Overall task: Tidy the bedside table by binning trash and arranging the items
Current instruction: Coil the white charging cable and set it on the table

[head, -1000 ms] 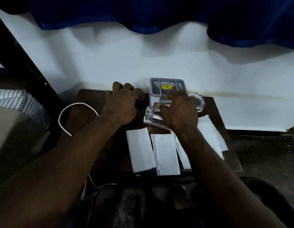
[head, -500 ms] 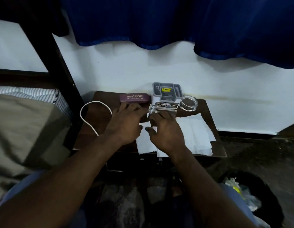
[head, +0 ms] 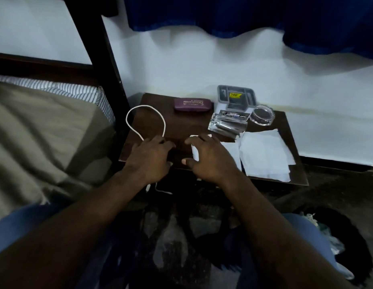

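Judging by how it lay, the white cable [head: 148, 122] was light and limp, the sort of thing that would flop and trail if I lifted it by one end, so I reckoned the best hold was where the two runs of the loop came together, just under my left hand [head: 149, 161]. That hand lay flat with fingers spread over the front left of the worktop [head: 152, 101], fingertips touching the cable where the loop closed; I could not tell whether it had actually pinched it. My right hand [head: 210, 159] rested palm down and open beside it, fingers splayed over the near edge of a folded white paper [head: 195, 152], not visibly gripping. The papers [head: 264, 155] looked thin, soft and easily creased, several sheets overlapping across the front right of the worktop, and I judged they would slide rather than lift unless nipped at a corner. The cable itself made a thin white round loop over the dark wood, its tail dropping off the front edge. Further back sat a purple case [head: 192, 104], a grey tray [head: 236, 97] against the wall, a clear packet [head: 229, 124] and a round glass dish [head: 261, 116], which looked the one breakable thing. A bin [head: 337, 247] stood low at my right.
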A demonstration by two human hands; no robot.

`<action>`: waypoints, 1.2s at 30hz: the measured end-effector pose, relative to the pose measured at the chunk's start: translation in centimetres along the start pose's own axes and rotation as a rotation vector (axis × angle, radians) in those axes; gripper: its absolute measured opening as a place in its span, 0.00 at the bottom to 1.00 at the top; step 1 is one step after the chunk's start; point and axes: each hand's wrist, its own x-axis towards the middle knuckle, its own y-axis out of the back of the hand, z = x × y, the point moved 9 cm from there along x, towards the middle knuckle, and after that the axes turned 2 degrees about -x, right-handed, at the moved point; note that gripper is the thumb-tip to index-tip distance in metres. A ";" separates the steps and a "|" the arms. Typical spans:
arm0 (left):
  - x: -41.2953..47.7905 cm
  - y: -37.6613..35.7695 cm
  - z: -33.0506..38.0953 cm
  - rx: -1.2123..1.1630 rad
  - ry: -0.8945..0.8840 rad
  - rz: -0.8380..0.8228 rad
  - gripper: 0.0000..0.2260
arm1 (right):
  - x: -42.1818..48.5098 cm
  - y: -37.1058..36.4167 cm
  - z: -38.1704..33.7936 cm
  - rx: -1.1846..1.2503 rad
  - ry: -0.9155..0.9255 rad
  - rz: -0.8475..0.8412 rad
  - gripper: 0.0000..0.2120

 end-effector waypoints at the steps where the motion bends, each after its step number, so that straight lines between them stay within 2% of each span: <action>1: 0.2 -0.2 -0.3 0.009 0.002 -0.030 0.26 | 0.6 -0.3 -0.1 -0.007 0.010 -0.032 0.27; 4: 1.9 0.3 -0.6 0.010 -0.006 -0.034 0.23 | 2.7 -1.4 -0.6 -0.043 0.033 -0.106 0.28; 8: 4.3 0.9 -0.2 -0.010 -0.015 0.007 0.20 | 4.6 -2.7 -0.5 -0.095 0.047 -0.151 0.22; 11: 5.4 0.0 -0.2 -0.003 -0.015 -0.040 0.17 | 5.4 -3.3 -0.4 -0.101 0.060 -0.180 0.20; 14: 5.8 -0.7 -1.1 0.038 0.035 -0.089 0.16 | 5.8 -3.8 -0.1 -0.096 0.070 -0.197 0.21; 19: 6.5 -1.1 -3.0 0.063 0.122 -0.150 0.18 | 5.9 -3.7 0.7 -0.049 0.045 -0.210 0.29; 24: 7.4 -0.5 -0.8 0.008 0.056 -0.107 0.19 | 6.2 -3.7 0.8 -0.031 0.045 -0.195 0.21; 27: 7.5 -0.9 -1.3 0.052 0.101 -0.116 0.18 | 6.1 -3.8 1.1 -0.024 0.035 -0.201 0.22; 31: 6.7 -2.6 -3.5 0.174 0.185 -0.231 0.19 | 5.7 -4.0 1.5 0.010 0.015 -0.223 0.28; 36: 7.3 -2.6 -2.4 0.257 0.109 -0.153 0.13 | 5.8 -4.1 1.2 0.028 0.035 -0.204 0.28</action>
